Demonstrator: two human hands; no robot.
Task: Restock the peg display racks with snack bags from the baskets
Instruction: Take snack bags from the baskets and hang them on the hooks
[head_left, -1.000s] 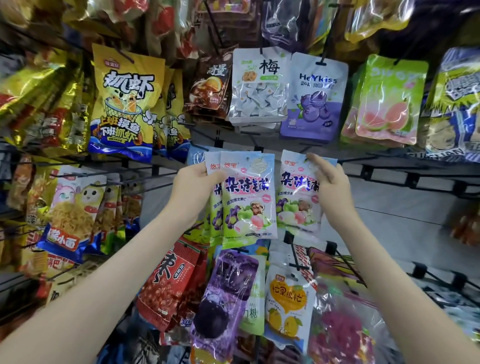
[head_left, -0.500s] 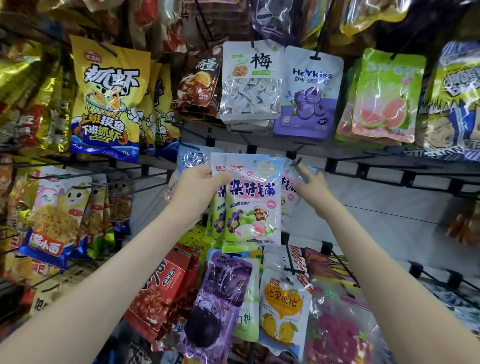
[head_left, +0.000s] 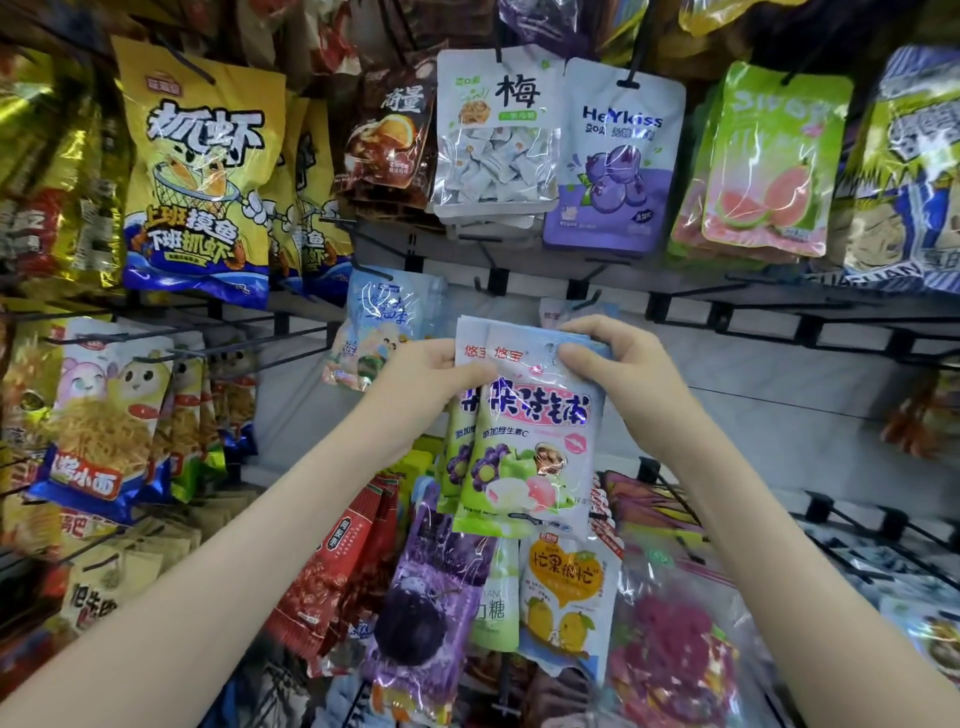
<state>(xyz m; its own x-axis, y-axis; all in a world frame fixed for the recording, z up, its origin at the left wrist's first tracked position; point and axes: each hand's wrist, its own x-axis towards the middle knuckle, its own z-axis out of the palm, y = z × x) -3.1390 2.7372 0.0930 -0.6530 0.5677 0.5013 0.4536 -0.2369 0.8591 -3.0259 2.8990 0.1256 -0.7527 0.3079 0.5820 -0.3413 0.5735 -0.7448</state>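
Black wire peg rack (head_left: 779, 306) fills the view, hung with snack bags. Green-white fruit candy bags (head_left: 535, 457), a small stack, sit mid-frame below the blueberry bag (head_left: 618, 171). Left hand (head_left: 415, 384) grips the stack's upper left edge, thumb on front. Right hand (head_left: 628, 374) pinches the top right corner.

At the grip, the left hand (head_left: 415, 384) and the right hand (head_left: 623, 374) are bare, with slim, smooth fingers. Back from the grip, each wrist runs into a bare forearm. The left forearm (head_left: 234, 571) and the right forearm (head_left: 779, 571) widen toward the lower corners, where the view cuts them off.
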